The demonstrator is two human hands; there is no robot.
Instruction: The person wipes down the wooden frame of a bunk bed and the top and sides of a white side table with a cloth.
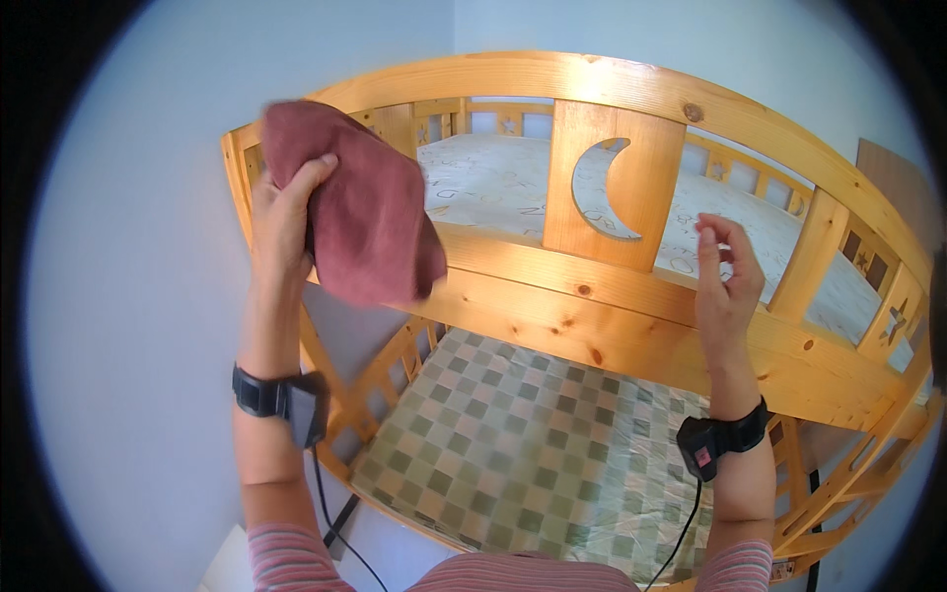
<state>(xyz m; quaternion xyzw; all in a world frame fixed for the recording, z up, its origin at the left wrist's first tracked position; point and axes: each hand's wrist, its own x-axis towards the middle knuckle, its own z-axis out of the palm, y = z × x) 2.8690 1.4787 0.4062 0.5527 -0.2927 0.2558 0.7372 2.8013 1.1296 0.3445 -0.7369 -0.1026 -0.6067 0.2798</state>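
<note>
My left hand [285,211] grips a folded dark red cloth [370,214], thumb on its near face, in front of the left end of a wooden bunk bed's upper guard rail [510,78]. The cloth's lower part hangs free and is slightly blurred. My right hand [729,277] is raised with nothing in it, its fingers bent and apart, in front of the rail's lower board, right of the panel with a crescent moon cutout [666,170]. Each forearm wears a black strapped device with a cable.
Behind the rail lies a white patterned upper mattress [481,177]. Below is a lower mattress with a green checkered cover [518,444]. A wooden ladder [851,488] stands at the right. A pale blue wall [133,259] borders the left side.
</note>
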